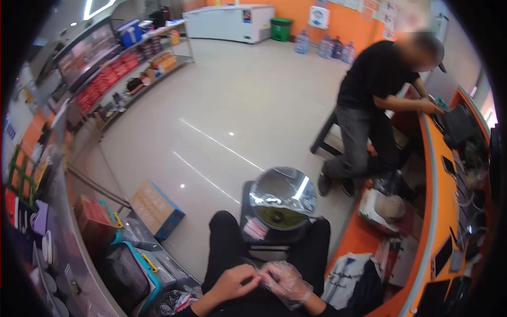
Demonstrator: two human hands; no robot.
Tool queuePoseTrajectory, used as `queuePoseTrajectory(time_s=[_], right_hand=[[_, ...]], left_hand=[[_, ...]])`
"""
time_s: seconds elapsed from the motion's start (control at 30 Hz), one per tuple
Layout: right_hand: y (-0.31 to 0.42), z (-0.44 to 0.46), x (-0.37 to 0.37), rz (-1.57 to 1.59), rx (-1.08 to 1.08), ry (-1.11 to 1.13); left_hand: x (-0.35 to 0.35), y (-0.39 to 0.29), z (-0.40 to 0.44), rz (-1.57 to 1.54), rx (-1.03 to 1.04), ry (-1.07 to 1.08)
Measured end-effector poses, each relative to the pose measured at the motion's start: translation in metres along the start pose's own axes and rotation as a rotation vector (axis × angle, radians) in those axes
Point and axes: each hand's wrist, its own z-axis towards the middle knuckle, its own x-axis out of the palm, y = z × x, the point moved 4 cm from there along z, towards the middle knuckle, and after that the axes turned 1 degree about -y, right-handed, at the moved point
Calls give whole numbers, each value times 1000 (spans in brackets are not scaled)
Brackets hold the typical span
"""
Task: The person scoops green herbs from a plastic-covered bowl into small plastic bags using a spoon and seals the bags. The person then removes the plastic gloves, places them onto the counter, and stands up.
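My left hand, bare, is held over my lap with its fingers curled and the tips pinched together. It meets my right hand, which wears a loose clear plastic glove and has its fingers bent inward. A bit of thin clear plastic shows between the fingertips; I cannot tell whether it is part of the glove. Beyond my knees, a round metal bowl contains a green mass partly covered by clear film. A red-and-white packet lies beside the bowl on a black stool.
Another person sits at the orange counter on the right, hands on something dark. Left of my legs are a cardboard box and a teal-edged bin. A white bag stands by my right leg.
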Motion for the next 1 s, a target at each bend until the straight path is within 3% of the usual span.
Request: queuePoseTrajectory(time_s=[0.07, 0.13, 0.2, 0.3, 0.4, 0.43, 0.53, 0.6, 0.67, 0.73, 0.83, 0.93, 1.0], right_hand=[[-14, -3, 7, 124, 29, 127], [-19, -11, 13, 218, 81, 166], [-27, -25, 21, 279, 149, 149], [-10, -15, 18, 106, -138, 11], [11, -4, 1, -237, -54, 202], [23, 1, -3, -390, -194, 133], [-1, -3, 3, -404, -133, 100], [-18, 3, 3, -345, 279, 279], [-10, 8, -2, -355, 301, 303], [9, 12, -7, -431, -69, 167], [-8, 11, -11, -145, 155, 141], [-1, 8, -16, 201, 319, 69], [11, 14, -22, 26, 92, -10]], left_hand=[[1, -4, -1, -80, 55, -36], [8, 9, -6, -156, 27, 63], [13, 12, -9, -195, -143, 244], [9, 0, -9, -109, -137, 152], [4, 7, -10, 171, -67, 107], [4, 6, -9, 247, -43, 109], [8, 2, -1, 360, 20, 106], [11, -2, 6, 289, 51, 96], [11, -3, 11, 242, 147, 68], [7, -6, 15, 197, 244, 48], [3, -17, 19, 50, 132, 156], [8, -29, 29, 102, 206, 15], [20, -15, 29, 92, 116, 13]])
